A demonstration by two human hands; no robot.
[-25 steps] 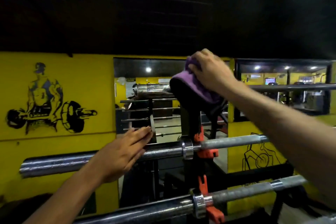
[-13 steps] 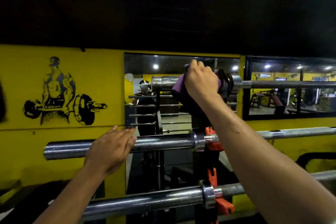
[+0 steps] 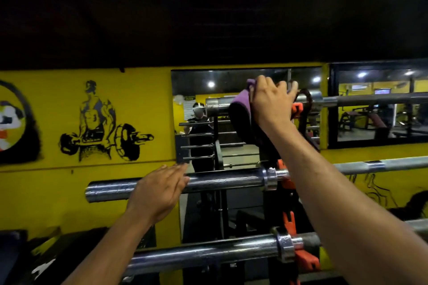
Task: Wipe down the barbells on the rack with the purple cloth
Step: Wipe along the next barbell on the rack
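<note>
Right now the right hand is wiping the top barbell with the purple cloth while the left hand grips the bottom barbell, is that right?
Not quite. The head view shows the left hand resting with straight fingers on the middle barbell, not gripping the bottom one. The rest holds: the right hand holds the purple cloth on the top barbell.

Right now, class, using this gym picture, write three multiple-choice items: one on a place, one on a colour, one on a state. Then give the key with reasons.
1. Which barbell is the purple cloth on?
A. top
B. middle
C. bottom

2. What colour is the wall?
A. white
B. yellow
C. blue

3. How is the left hand?
A. gripping the cloth
B. closed in a fist
C. fingers straight against the middle barbell

Key: 1 A, the right hand presses the cloth onto the top barbell. 2 B, yellow paint surrounds the mural. 3 C, its fingers lie flat on the sleeve.
</note>
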